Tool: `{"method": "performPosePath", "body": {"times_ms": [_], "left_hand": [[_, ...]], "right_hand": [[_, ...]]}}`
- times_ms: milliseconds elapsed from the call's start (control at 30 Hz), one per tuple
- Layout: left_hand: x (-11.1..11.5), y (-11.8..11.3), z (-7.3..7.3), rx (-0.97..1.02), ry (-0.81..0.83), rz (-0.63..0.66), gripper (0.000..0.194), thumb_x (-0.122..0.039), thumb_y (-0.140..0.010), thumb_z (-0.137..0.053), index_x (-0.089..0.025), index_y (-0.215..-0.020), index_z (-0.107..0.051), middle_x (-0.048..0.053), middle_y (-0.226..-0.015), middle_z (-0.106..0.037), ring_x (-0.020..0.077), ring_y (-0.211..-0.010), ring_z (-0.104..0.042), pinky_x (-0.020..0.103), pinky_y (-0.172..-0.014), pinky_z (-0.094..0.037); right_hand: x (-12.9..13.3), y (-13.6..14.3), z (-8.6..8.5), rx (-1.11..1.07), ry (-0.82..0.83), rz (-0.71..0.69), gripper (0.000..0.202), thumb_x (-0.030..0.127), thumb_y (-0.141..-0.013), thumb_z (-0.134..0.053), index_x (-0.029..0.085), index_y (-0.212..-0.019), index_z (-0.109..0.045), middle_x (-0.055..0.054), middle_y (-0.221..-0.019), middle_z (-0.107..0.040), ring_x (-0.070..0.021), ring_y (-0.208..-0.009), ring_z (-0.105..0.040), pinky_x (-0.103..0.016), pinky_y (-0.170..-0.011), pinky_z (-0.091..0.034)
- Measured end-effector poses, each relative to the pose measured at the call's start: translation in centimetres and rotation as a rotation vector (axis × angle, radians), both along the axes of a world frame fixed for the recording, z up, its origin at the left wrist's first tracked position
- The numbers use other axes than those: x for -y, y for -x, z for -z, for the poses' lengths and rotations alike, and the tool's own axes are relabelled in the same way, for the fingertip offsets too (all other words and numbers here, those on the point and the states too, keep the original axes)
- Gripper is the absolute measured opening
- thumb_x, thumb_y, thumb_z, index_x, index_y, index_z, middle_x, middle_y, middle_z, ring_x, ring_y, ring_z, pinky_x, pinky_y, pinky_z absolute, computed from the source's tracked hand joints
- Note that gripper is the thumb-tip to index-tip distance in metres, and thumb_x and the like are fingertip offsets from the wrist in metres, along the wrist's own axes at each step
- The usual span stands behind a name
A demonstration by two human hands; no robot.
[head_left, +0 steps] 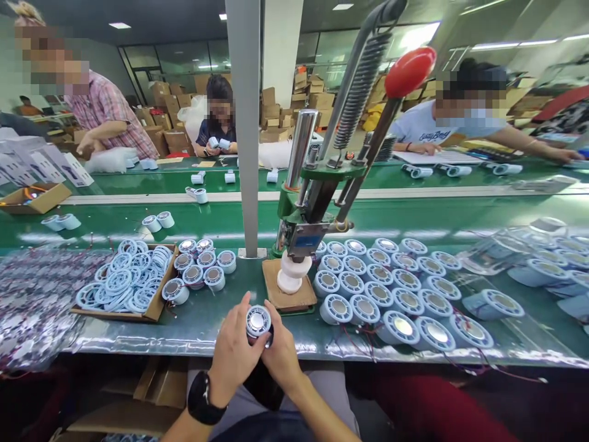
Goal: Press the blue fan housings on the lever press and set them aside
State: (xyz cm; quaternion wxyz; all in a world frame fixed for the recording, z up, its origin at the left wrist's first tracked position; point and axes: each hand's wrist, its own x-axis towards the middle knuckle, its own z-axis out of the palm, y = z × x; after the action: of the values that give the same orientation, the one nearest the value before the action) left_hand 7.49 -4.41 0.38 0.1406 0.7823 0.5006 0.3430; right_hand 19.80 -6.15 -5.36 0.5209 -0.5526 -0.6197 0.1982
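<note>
Both hands close around one round blue part [258,321], the left hand [237,356] curled under it and the right hand [281,355] pinching its side, just off the green table [207,325] edge below the lever press [317,215].

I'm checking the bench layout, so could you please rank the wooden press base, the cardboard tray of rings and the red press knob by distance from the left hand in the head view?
1. Wooden press base, just ahead of the left hand, slightly right.
2. Cardboard tray of rings, off to the left.
3. Red press knob, high up, far right.
</note>
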Motion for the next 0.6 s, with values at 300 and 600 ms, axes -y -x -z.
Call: {"method": "performPosePath", "body": {"times_ms": [300, 600], "left_hand": [[0.8, -0.1, 1.4, 0.094, 0.023, -0.088, 0.071, -0.025, -0.085, -0.063, -0.025, -0.149, -0.031, 0.013, -0.122, -0.062, 0.0288, -0.114, -0.063, 0.045, -0.095, -0.054], [1.5, -1.6, 1.9, 0.245, 0.079, -0.239, 0.085, -0.031, -0.086, -0.064, -0.022, -0.155, -0.018, 0.014, -0.12, -0.065, 0.0301, -0.112, -0.064, 0.047, -0.093, -0.054]], "right_hand": [[0.0, -0.2, -0.1, -0.015, -0.011, -0.045, 0.068, 0.012, -0.083, -0.055, 0.018, -0.148, -0.036, -0.011, -0.128, -0.064, -0.0192, -0.109, -0.069, -0.03, -0.092, -0.059], [0.2, -0.9, -0.9, 0.116, -0.011, -0.078, 0.054, 0.015, -0.085, -0.056, 0.015, -0.139, -0.053, -0.015, -0.13, -0.062, -0.0235, -0.117, -0.064, -0.038, -0.101, -0.056]]}}
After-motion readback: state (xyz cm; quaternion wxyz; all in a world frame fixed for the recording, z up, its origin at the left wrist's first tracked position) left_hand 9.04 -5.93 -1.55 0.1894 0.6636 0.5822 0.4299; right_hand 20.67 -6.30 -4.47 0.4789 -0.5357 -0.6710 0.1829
